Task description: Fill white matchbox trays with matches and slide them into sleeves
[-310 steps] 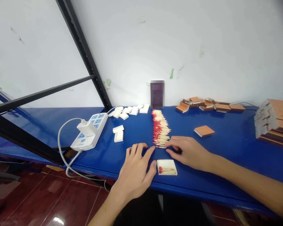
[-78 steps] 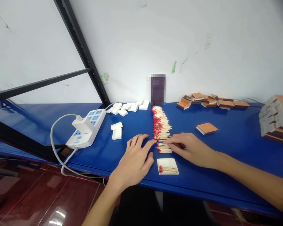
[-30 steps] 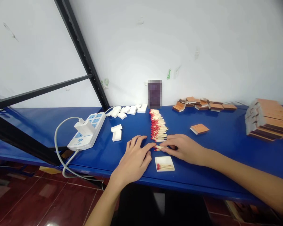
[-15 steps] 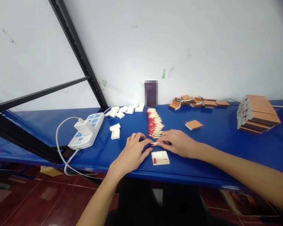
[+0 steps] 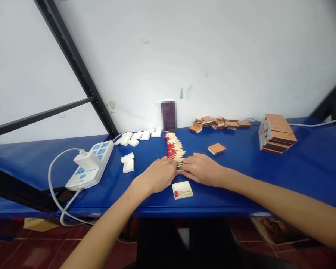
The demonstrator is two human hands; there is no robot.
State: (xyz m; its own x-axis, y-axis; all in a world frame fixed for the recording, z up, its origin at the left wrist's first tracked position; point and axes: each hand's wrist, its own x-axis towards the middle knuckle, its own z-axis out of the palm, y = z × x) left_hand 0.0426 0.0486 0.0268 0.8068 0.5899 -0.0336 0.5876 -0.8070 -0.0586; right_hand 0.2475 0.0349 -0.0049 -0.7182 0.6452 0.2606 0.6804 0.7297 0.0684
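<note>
Left of centre in the frame, loose white trays (image 5: 128, 166) lie on the bench (image 5: 240, 183). The left hand (image 5: 161, 173) curls at a few matches (image 5: 179, 171) mid-frame; I cannot tell whether it grips. Behind, many matches remain in the pile (image 5: 175, 147), red heads left, long axes running roughly left-right. Below centre, the open tray (image 5: 182, 185) is only partly filled, its matches lying likewise. The right hand (image 5: 203, 170) narrowly pinches the few matches' right ends. Far right, stacked matchboxes (image 5: 278, 132) look finished.
</note>
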